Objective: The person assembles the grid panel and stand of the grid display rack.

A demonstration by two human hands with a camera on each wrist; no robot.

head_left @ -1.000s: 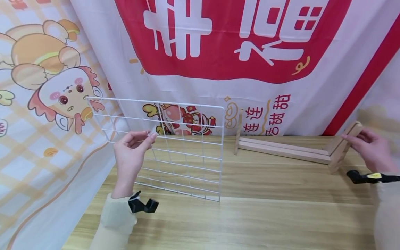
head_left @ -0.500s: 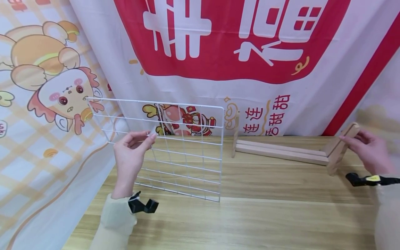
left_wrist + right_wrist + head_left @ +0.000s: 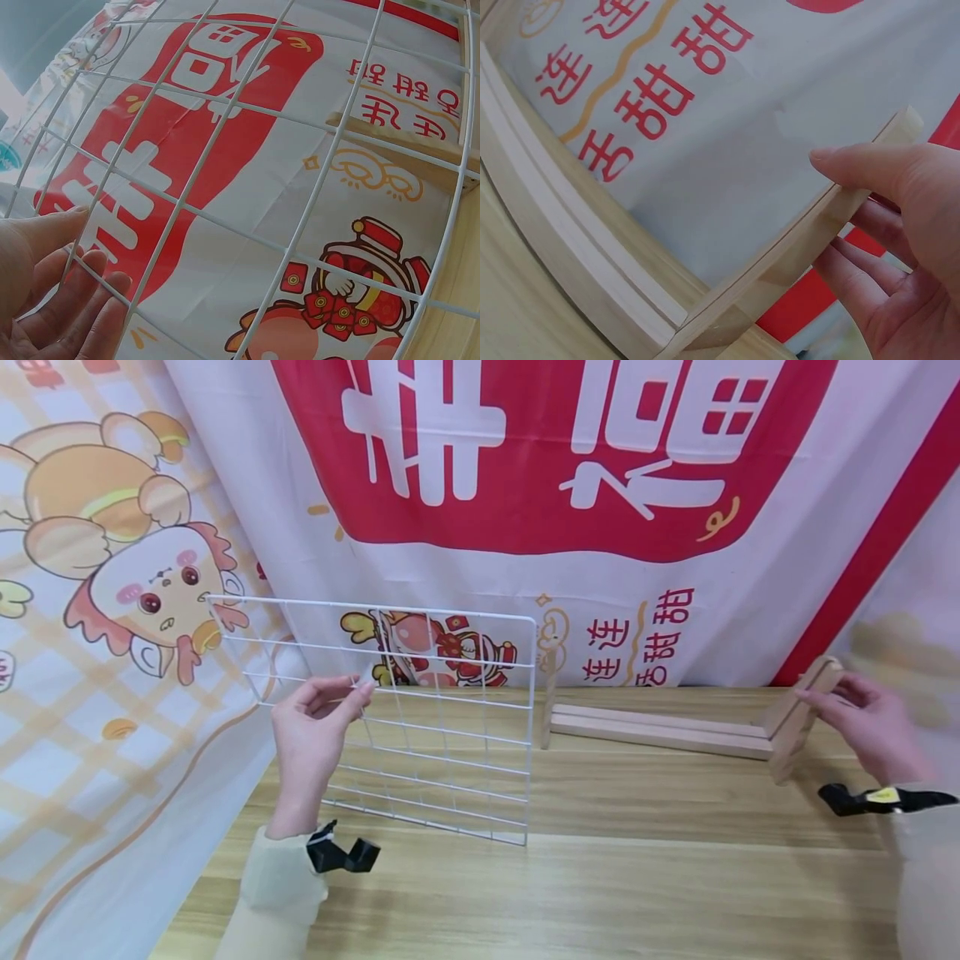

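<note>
A white wire grid panel (image 3: 446,727) stands upright on the table, left of the middle in the head view. My left hand (image 3: 315,727) pinches its wires between thumb and fingers; the left wrist view shows the fingers (image 3: 79,315) around a wire. To the right is a wooden frame (image 3: 660,731) with a grooved bottom bar and an upright at each end. My right hand (image 3: 862,718) grips the top of its right upright (image 3: 780,255), thumb on one side and fingers on the other. The frame's left upright (image 3: 548,702) stands close to the panel's right edge.
The wood-grain table (image 3: 645,877) spreads out in front of both things. Behind it hangs a white and red cloth (image 3: 555,460) with large characters. A checked cloth (image 3: 112,710) with a cartoon animal covers the left side.
My right hand has slid the wooden frame to the left and slightly nearer, bringing its left upright closer to the grid panel. The left hand and the panel have stayed almost still.
</note>
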